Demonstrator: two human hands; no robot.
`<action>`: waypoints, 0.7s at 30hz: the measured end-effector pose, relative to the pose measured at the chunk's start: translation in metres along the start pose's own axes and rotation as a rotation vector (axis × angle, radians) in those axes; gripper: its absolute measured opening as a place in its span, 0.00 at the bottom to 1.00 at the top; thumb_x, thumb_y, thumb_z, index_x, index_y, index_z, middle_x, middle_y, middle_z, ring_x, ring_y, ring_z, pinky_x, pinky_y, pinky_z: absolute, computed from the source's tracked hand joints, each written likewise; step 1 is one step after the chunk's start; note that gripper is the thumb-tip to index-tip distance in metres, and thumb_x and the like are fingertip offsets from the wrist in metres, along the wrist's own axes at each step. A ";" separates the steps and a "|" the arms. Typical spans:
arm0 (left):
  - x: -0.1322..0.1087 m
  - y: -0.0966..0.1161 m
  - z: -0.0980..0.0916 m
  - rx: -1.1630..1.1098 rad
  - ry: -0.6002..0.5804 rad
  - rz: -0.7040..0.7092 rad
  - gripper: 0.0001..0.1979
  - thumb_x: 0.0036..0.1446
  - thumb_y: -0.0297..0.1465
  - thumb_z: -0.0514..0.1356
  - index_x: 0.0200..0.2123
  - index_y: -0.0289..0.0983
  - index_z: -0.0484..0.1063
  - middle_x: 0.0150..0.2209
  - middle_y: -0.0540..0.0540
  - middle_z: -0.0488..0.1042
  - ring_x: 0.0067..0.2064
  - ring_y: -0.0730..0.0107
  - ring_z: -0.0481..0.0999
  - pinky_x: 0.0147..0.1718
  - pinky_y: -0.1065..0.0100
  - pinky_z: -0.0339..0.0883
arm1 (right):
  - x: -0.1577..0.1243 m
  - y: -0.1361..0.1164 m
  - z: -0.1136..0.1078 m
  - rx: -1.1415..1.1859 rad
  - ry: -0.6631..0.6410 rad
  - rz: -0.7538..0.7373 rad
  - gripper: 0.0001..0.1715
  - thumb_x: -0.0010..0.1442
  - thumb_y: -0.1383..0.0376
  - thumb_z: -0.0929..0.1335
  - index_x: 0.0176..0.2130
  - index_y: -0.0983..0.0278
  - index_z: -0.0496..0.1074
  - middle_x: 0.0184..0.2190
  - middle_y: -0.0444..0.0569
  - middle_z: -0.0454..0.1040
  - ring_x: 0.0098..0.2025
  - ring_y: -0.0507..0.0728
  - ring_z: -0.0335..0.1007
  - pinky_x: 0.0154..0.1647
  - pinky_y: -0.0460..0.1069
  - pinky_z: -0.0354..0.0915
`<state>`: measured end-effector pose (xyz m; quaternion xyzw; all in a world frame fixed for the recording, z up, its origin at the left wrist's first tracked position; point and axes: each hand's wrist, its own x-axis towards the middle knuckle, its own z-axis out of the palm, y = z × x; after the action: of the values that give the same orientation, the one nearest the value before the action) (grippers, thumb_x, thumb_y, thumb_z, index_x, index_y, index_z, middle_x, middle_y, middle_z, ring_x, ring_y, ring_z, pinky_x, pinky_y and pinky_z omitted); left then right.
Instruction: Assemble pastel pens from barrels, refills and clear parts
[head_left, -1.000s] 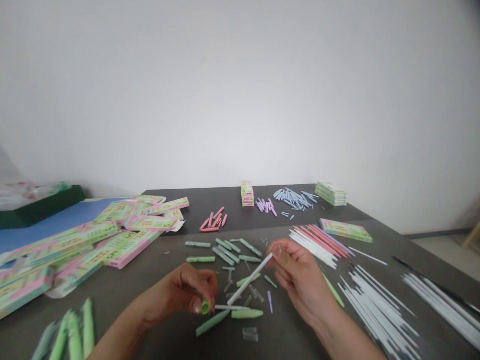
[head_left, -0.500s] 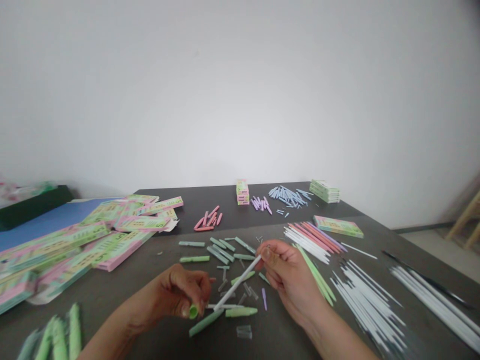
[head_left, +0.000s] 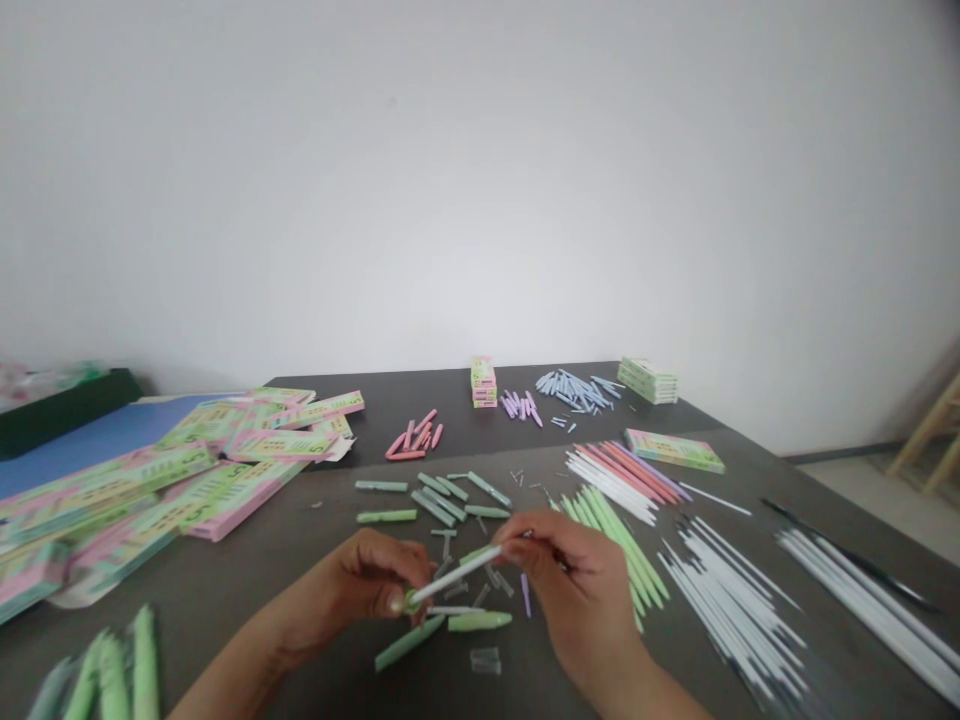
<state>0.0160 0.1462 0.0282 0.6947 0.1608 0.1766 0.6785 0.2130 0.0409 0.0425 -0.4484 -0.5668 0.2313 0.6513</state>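
Pinched in the fingers of my left hand is a light green pen barrel; most of it is hidden by the fingers. Between thumb and fingers, my right hand grips the far end of a white pen refill. The refill slants down to the left, its lower end at the barrel's mouth; how far it goes in I cannot tell. Below the hands lie a light green pen barrel, a darker green piece and small clear caps.
Green pen parts lie beyond my hands. To the right are light green sticks, white refills and red sticks. Printed boxes cover the left side. Pink, purple and blue parts lie farther back.
The refill's lower end has moved left and up to the green barrel's mouth. My right hand has come lower, uncovering more of the light green sticks. The barrel has turned slightly.
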 end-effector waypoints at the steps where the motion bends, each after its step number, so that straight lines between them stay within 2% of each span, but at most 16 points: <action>1: 0.000 0.000 0.000 0.003 0.009 -0.006 0.13 0.48 0.40 0.64 0.28 0.35 0.79 0.27 0.44 0.73 0.31 0.66 0.69 0.32 0.67 0.58 | -0.001 0.000 0.000 -0.045 -0.004 -0.050 0.08 0.56 0.68 0.67 0.26 0.62 0.73 0.20 0.41 0.71 0.22 0.47 0.63 0.22 0.41 0.56; 5: 0.003 -0.005 0.001 0.022 0.051 -0.034 0.15 0.48 0.41 0.63 0.28 0.33 0.78 0.25 0.45 0.72 0.28 0.69 0.68 0.30 0.69 0.59 | -0.007 0.002 0.004 -0.153 -0.075 -0.225 0.07 0.57 0.70 0.66 0.30 0.63 0.74 0.23 0.42 0.73 0.24 0.47 0.66 0.25 0.40 0.58; 8: 0.005 -0.012 0.005 -0.037 0.081 -0.090 0.16 0.48 0.41 0.63 0.29 0.33 0.77 0.23 0.47 0.71 0.25 0.70 0.68 0.26 0.70 0.61 | -0.008 0.007 0.008 -0.182 -0.109 -0.258 0.07 0.58 0.70 0.65 0.31 0.64 0.74 0.23 0.44 0.73 0.25 0.48 0.67 0.27 0.40 0.59; 11: 0.006 -0.017 0.008 -0.065 0.135 -0.143 0.15 0.50 0.41 0.62 0.31 0.33 0.77 0.22 0.48 0.70 0.22 0.75 0.66 0.21 0.73 0.59 | -0.004 0.012 0.010 -0.185 -0.089 -0.158 0.08 0.57 0.70 0.65 0.28 0.65 0.74 0.22 0.43 0.72 0.24 0.48 0.66 0.26 0.41 0.58; 16: 0.006 -0.020 0.011 -0.079 0.127 -0.201 0.17 0.51 0.40 0.61 0.34 0.31 0.76 0.22 0.49 0.69 0.19 0.80 0.62 0.17 0.77 0.55 | 0.006 0.020 0.008 -0.134 -0.024 0.081 0.11 0.56 0.69 0.65 0.24 0.65 0.72 0.19 0.41 0.69 0.23 0.48 0.63 0.23 0.41 0.55; 21: 0.007 -0.016 0.016 -0.104 0.162 -0.222 0.16 0.51 0.40 0.61 0.34 0.31 0.75 0.22 0.49 0.70 0.19 0.77 0.67 0.18 0.75 0.59 | 0.007 0.020 0.006 -0.157 -0.044 0.076 0.11 0.55 0.69 0.65 0.22 0.65 0.70 0.18 0.40 0.66 0.22 0.48 0.59 0.23 0.42 0.52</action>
<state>0.0302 0.1354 0.0121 0.6201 0.2814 0.1640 0.7138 0.2132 0.0584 0.0296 -0.5140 -0.5800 0.2204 0.5922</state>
